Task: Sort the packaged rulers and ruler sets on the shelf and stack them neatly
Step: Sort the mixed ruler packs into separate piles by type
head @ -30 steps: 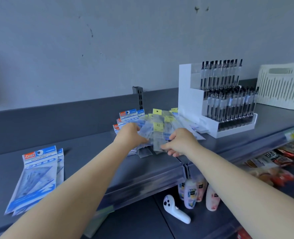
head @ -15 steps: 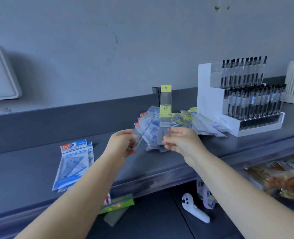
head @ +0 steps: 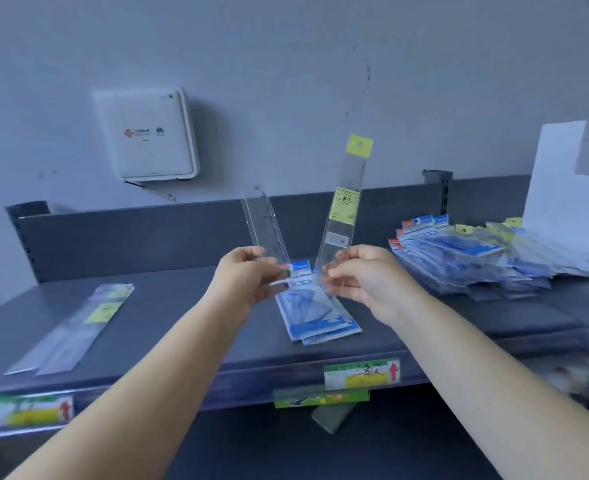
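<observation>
Clear flat ruler sleeve (head: pixel 267 226) pinched by left hand (head: pixel 248 277), yellow-tabbed glossy sleeve (head: pixel 342 213) pinched by right hand (head: pixel 364 275)

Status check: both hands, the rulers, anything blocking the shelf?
Left hand pinches clear ruler; right hand pinches yellow-tagged ruler. Both upright above shelf. Nothing in the way.

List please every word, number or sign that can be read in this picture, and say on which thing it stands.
Red upward arrow: on the shelf-edge price tag; its other print is blurred.
Red arrow, blurred: on the left price tag.
Two small logos, red and dark: on the white wall box; wording too small.
Yellow label on the packaged ruler in the right hand: characters too small to read.
Blue ruler set packages: header print blurred.
</observation>
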Tool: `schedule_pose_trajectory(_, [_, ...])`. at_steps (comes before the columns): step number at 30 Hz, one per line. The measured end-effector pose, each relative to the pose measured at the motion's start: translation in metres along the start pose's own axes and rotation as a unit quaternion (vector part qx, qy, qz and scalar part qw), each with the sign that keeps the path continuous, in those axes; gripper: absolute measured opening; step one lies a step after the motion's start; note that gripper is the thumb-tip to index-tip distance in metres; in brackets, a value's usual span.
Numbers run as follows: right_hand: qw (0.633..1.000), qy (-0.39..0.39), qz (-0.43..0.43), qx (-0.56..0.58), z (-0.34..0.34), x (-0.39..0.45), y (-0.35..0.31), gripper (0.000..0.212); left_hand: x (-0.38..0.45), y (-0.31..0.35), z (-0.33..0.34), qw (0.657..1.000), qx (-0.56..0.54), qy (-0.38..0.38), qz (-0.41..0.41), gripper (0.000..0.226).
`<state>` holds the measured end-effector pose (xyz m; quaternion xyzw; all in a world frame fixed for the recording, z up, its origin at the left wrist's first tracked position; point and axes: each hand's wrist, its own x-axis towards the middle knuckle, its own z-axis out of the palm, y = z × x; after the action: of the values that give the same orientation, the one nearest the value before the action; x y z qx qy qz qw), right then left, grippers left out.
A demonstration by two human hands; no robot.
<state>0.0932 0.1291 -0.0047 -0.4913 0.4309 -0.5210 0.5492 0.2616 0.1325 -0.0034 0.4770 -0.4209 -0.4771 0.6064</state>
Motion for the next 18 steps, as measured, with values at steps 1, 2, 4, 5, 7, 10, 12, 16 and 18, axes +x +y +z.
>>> schedule_pose_trajectory(1, [1.0,-0.013,-0.002,-0.006,0.023,0.0,0.004,0.023,0.0,0.005,-0.023,1.0,0.006,0.004,0.002,0.03])
schedule_pose_trajectory(2, [1.0,-0.023,-0.004,-0.01,0.047,0.0,0.007,0.023,0.0,0.01,-0.047,1.0,0.017,0.008,0.004,0.03])
schedule_pose_trajectory(4, [0.999,-0.039,-0.001,-0.011,0.095,-0.001,0.014,0.024,0.0,0.019,-0.096,0.999,0.034,0.013,0.004,0.03])
schedule_pose_trajectory(5, [0.999,-0.046,0.004,-0.01,0.12,-0.001,0.018,0.024,0.001,0.024,-0.122,0.999,0.039,0.014,0.0,0.029])
schedule_pose_trajectory(7, [0.998,-0.056,0.011,-0.009,0.169,-0.001,0.026,0.025,0.002,0.035,-0.173,0.998,0.06,0.005,-0.005,0.027])
schedule_pose_trajectory(10, [0.998,-0.066,0.007,-0.023,0.232,0.0,0.039,0.025,0.005,0.045,-0.242,0.996,0.087,-0.007,0.003,0.024])
schedule_pose_trajectory(12, [0.997,-0.07,0.005,-0.028,0.264,-0.001,0.046,0.025,0.006,0.048,-0.279,0.996,0.086,-0.014,-0.002,0.023])
schedule_pose_trajectory(16, [0.996,-0.07,0.017,-0.046,0.308,-0.005,0.058,0.024,0.008,0.049,-0.328,0.992,0.119,-0.036,-0.025,0.022])
schedule_pose_trajectory(18, [0.996,-0.066,0.022,-0.057,0.322,-0.006,0.058,0.024,0.012,0.048,-0.343,0.981,0.188,-0.046,-0.018,0.025])
